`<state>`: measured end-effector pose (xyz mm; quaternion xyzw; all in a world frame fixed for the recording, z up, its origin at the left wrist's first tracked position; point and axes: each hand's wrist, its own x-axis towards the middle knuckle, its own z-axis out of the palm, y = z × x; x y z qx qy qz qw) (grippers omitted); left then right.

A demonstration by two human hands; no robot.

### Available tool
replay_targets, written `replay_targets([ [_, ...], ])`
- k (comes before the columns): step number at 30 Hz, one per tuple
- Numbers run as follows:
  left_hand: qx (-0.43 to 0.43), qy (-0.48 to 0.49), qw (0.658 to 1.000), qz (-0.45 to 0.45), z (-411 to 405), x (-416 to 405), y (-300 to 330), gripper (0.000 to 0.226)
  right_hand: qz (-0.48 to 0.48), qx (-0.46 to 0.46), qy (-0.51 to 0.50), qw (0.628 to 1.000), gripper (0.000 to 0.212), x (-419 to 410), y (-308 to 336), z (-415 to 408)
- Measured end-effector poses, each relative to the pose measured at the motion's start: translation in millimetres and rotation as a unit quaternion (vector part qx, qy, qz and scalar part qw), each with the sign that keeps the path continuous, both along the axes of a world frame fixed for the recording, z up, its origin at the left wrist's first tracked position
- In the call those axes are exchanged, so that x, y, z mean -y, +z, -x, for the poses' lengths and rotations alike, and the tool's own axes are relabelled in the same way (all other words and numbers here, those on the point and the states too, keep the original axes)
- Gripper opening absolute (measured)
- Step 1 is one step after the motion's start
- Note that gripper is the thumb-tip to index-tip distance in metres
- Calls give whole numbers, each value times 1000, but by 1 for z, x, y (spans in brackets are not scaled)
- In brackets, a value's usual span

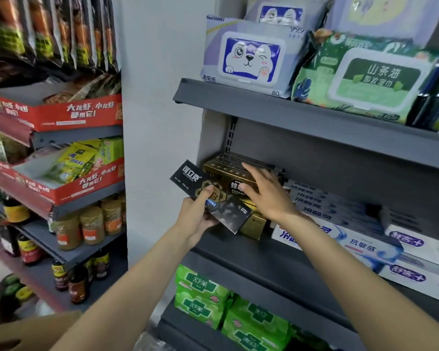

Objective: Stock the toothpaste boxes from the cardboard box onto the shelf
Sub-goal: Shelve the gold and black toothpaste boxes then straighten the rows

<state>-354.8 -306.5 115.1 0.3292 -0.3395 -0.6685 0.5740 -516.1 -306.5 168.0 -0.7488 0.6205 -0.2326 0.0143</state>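
Left grip (195,216) pinching flat black toothpaste box (208,196), right grip (264,193) spread on gold boxes (228,173)

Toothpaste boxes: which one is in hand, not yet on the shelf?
The black toothpaste box, gripped by the left hand and tilted in front of the gold boxes. The right hand rests on those.

From my feed, the cardboard box (23,333) is cut off at the bottom-left corner. My left hand (195,216) covers part of the black toothpaste box (188,178). The white toothpaste boxes (340,206) are blurred, perhaps from motion, and run off the right edge.
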Motion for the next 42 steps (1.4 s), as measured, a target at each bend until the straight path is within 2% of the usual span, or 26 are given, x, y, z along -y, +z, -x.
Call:
replay_targets([
  [2,-16,-19,1000,4,0,-1,0,28,25,-27,2,999,51,-16,-4,-1],
  [6,-21,-64,998,8,1,-4,-2,41,-93,128,50,986,52,-34,-18,-8],
  [8,-14,-43,999,10,1,-6,-1,42,-96,163,47,981,56,-36,-23,-7],
  [10,60,39,997,32,-4,-5,0,52,-88,155,36,983,54,-39,-23,-4],
  [12,169,119,976,73,-14,-2,0,74,-79,145,24,986,50,-40,-23,1],
  [14,234,142,956,105,-23,1,1,88,-61,166,5,984,49,-43,-20,5],
  [17,314,161,923,153,-25,7,8,72,-13,219,-20,975,50,-40,-10,6],
  [21,361,153,902,180,-18,18,20,58,51,155,-52,985,51,-27,-4,5],
  [24,390,140,896,160,-15,29,22,55,68,95,-73,990,48,-21,-8,4],
  [27,386,133,900,150,-16,35,23,53,35,17,-83,996,51,-21,-15,0],
  [31,391,119,902,140,-20,39,24,50,7,-154,-96,983,67,-23,-16,1],
  [32,393,117,901,139,-21,40,24,51,-4,-161,-87,983,68,-24,-12,3],
  [34,394,116,901,142,-20,39,25,54,-38,-119,-61,990,67,-25,-6,5],
  [36,401,120,891,176,-20,36,25,64,-46,-94,-51,993,67,-26,-6,4],
  [37,425,127,871,213,-19,35,25,70,-42,-91,-54,993,68,-27,-8,3],
  [38,470,131,835,254,-18,34,24,75,-37,-88,-60,994,69,-26,-10,1],
  [40,591,122,733,315,-15,31,24,83,-30,-86,-72,993,70,-26,-11,0],
  [42,697,110,616,349,-11,31,23,87,-26,-99,-77,992,69,-27,-10,0],
])
